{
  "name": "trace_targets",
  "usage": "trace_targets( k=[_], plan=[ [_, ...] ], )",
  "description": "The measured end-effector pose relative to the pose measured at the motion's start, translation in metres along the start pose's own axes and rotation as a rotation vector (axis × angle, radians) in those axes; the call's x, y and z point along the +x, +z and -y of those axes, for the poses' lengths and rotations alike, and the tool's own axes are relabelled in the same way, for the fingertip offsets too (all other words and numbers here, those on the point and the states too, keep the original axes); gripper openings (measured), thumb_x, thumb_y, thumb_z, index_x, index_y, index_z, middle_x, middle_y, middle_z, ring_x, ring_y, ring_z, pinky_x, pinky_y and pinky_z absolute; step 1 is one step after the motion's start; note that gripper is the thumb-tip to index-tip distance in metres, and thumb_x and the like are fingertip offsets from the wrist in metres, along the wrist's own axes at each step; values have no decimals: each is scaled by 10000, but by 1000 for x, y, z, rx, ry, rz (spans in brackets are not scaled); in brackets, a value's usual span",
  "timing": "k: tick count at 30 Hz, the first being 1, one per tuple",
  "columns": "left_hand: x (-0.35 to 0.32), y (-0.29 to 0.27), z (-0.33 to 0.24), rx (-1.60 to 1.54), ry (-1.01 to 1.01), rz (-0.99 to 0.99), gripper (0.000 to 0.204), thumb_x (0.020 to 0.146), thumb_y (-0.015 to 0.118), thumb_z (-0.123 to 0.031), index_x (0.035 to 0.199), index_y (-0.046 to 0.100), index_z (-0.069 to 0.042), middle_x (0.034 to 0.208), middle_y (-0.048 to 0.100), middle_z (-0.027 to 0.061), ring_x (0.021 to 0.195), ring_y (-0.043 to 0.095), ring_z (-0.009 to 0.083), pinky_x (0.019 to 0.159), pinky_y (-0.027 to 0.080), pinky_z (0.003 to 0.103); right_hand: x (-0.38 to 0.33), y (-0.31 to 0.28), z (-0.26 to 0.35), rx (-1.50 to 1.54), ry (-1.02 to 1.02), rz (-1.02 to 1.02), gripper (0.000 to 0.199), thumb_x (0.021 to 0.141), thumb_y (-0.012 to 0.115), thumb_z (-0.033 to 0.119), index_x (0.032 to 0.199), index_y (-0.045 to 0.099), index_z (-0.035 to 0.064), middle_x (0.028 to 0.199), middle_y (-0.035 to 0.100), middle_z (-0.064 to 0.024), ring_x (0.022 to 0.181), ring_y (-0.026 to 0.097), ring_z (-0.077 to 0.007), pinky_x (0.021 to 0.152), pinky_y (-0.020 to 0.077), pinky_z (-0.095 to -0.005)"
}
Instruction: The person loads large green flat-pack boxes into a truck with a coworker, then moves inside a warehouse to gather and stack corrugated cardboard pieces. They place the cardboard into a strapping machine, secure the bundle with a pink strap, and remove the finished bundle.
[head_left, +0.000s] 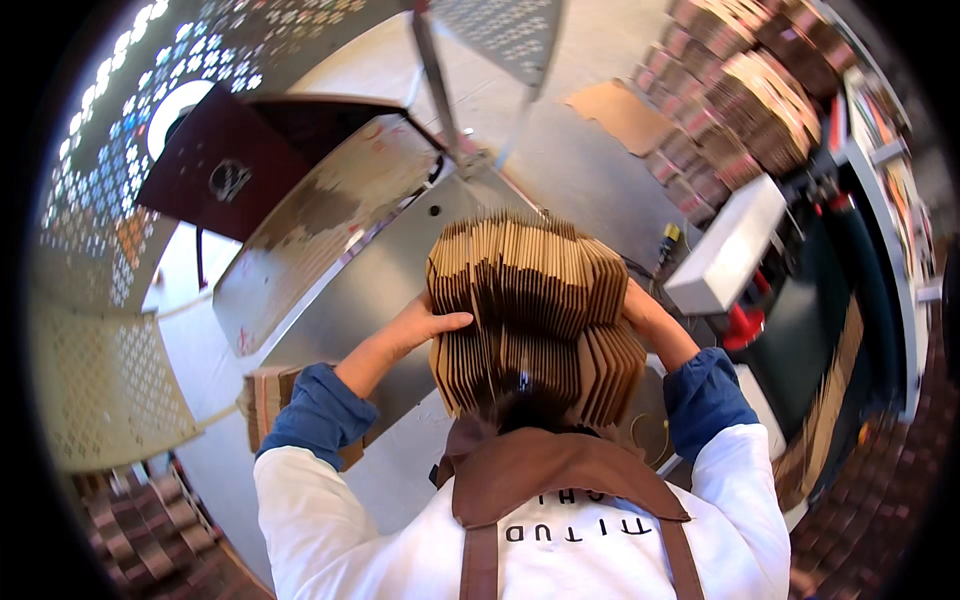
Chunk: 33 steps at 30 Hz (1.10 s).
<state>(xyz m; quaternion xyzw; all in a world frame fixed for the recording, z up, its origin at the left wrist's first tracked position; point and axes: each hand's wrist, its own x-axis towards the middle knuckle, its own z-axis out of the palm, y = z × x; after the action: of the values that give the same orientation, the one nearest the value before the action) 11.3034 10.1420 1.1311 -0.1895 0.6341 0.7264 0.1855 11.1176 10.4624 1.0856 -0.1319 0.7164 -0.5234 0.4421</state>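
A thick row of folded brown cardboard pieces (530,270) stands packed on edge in front of my chest, above the metal table. My left hand (432,322) presses its left side, thumb laid across the near face of the row. At the right end my right hand (645,308) grips the outer pieces, its fingers mostly hidden behind them. The row is squeezed between both hands. Its lower layer sits close to my chest and fans slightly open at the right.
Bundled cardboard stacks (740,100) rise at the far right beside a loose flat cardboard sheet (620,115). A dark conveyor belt (810,330) with a white box-shaped machine part (728,245) runs along the right. A maroon machine cover (225,165) and a metal post (437,85) stand ahead left.
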Motion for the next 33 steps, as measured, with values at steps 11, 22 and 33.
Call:
trace_targets(
  k=[11, 22, 33],
  plan=[
    [19, -110, 73, -23, -54, -200, 743, 768, 776, -304, 1340, 414, 2, 1268, 555, 126, 1164, 516, 262, 1010, 401, 373, 226, 42, -3, -293, 155, 282, 571, 980, 309, 521, 1288, 510, 85, 1095, 627, -120, 936, 597, -256, 758, 514, -416],
    [31, -102, 102, 116, 143, -568, 912, 557, 900, -324, 1273, 438, 0, 1167, 598, 129, 1095, 560, 273, 948, 444, 384, 274, 65, -10, 77, 210, 367, 546, 1008, 291, 443, 1294, 480, 18, 1164, 583, -66, 949, 562, -175, 788, 479, -299],
    [23, -124, 80, -45, 221, -590, 711, 635, 860, -286, 1184, 528, 20, 1067, 648, 109, 1001, 603, 228, 904, 470, 360, 281, 71, 3, -52, 290, 374, 601, 981, 284, 509, 1279, 505, 36, 1118, 602, -76, 901, 557, -189, 766, 475, -328]
  ],
)
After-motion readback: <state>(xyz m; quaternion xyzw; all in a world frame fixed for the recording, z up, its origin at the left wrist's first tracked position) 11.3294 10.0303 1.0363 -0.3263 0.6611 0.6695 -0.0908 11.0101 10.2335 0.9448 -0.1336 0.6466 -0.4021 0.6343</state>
